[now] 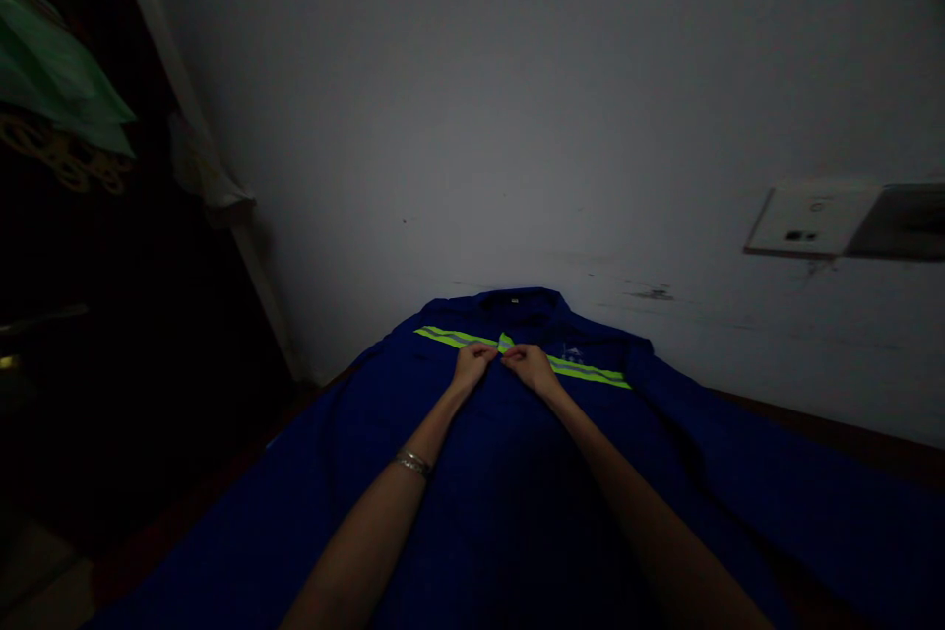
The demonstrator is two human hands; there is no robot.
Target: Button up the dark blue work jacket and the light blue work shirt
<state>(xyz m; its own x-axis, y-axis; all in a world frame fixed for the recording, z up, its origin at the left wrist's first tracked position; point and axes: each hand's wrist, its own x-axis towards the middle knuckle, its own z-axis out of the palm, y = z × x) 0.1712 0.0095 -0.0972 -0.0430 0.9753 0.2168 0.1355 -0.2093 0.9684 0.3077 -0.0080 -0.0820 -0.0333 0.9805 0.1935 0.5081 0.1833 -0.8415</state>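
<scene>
Blue cloth makes up the jacket (pixel 472 482), spread out, front up, against the wall (pixel 443 118). The left hand (pixel 473 365) and right hand (pixel 532 366) meet at its yellow-green chest band (pixel 591 371), each with thumb and fingers pinched on the front edges. Laying-out looks done; the collar (pixel 558 309) lies open, and whether the darker front below is fastened, I cannot tell.

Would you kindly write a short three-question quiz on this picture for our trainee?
1. True or false: the bracelet is on the left arm.
2. Fill in: the left hand and right hand are close together at the blue jacket's bright ____.
3. On which side of the picture is the white wall panel: A) left, B) middle, C) right?

Key: 1. True; 2. chest stripe; 3. C.
</scene>
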